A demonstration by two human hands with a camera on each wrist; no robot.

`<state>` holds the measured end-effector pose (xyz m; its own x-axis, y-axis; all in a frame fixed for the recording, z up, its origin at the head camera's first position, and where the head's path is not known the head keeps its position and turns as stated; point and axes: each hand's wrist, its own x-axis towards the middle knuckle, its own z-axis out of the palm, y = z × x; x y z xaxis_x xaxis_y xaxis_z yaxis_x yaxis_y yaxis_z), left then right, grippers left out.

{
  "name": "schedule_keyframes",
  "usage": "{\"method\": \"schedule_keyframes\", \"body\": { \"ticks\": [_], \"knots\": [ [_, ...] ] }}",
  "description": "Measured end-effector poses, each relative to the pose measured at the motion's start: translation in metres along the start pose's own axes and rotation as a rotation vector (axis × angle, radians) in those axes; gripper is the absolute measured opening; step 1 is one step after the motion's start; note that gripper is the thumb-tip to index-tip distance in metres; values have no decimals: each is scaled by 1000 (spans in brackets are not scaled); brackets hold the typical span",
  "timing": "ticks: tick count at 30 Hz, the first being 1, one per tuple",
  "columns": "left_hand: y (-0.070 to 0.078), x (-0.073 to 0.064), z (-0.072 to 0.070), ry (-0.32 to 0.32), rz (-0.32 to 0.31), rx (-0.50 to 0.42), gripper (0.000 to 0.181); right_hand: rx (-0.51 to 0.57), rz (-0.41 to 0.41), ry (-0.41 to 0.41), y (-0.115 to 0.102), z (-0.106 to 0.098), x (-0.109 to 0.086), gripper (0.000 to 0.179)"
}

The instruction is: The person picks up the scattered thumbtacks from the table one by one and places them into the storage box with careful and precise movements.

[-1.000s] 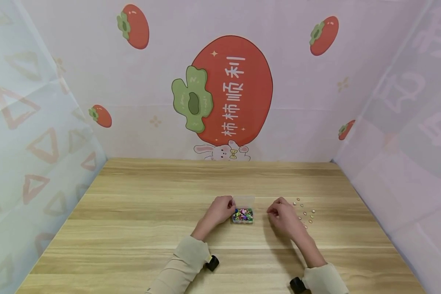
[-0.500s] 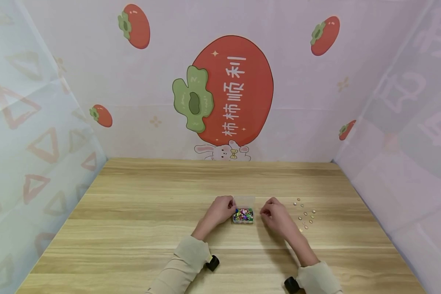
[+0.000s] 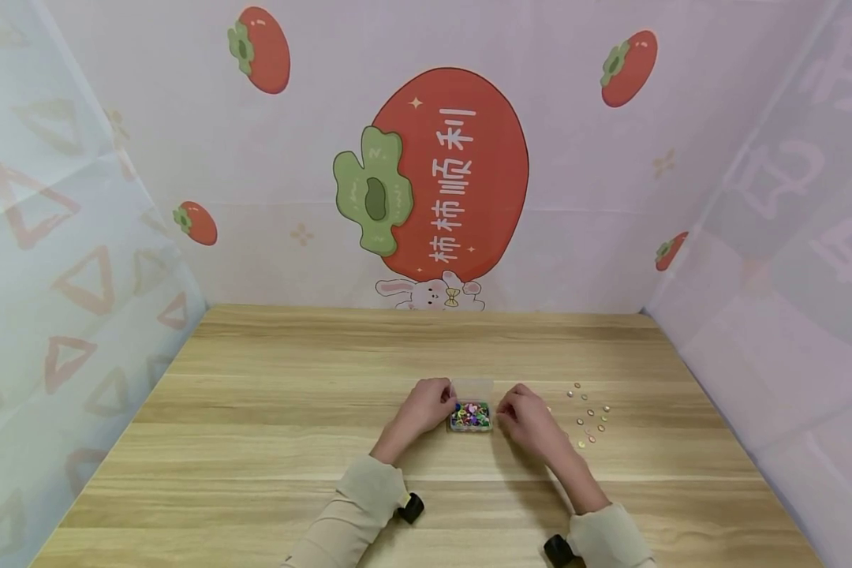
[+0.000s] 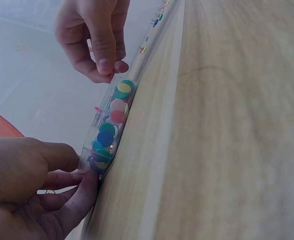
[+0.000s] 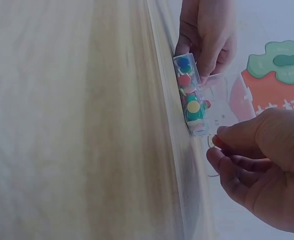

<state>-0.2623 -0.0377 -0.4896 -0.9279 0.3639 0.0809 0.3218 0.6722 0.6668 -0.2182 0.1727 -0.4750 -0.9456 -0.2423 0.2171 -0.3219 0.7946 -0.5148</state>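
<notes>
A small clear plastic box (image 3: 471, 416) full of colourful thumbtacks (image 4: 117, 116) stands on the table, its clear lid (image 3: 472, 387) raised at the back. My left hand (image 3: 427, 406) grips the box's left end between thumb and fingers, as the left wrist view (image 4: 46, 190) shows. Just off the box's right end is my right hand (image 3: 528, 422). Its thumb and forefinger pinch a small red thumbtack (image 5: 217, 141), mostly hidden by the fingertips. In the right wrist view that hand (image 5: 272, 165) is apart from the box, with a narrow gap between.
Several loose thumbtacks (image 3: 592, 412) lie scattered on the wooden table (image 3: 291, 442), to the right of my right hand. Behind the table rises a printed backdrop (image 3: 568, 237) with persimmons, and cloth walls close off both sides.
My right hand has moved left from near the scattered thumbtacks to the box's right end, its fingers still pinched. My left hand has stayed at the box.
</notes>
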Motion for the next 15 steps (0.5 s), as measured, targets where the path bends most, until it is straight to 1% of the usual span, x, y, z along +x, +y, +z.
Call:
{"method": "schedule_keyframes", "body": {
  "ticks": [8, 15],
  "knots": [
    [1, 0, -1, 0, 4, 6, 10, -10, -23, -1, -3, 1, 0, 10],
    [1, -1, -1, 3, 4, 14, 10, -15, -3, -45, -4, 2, 3, 10]
  ]
}}
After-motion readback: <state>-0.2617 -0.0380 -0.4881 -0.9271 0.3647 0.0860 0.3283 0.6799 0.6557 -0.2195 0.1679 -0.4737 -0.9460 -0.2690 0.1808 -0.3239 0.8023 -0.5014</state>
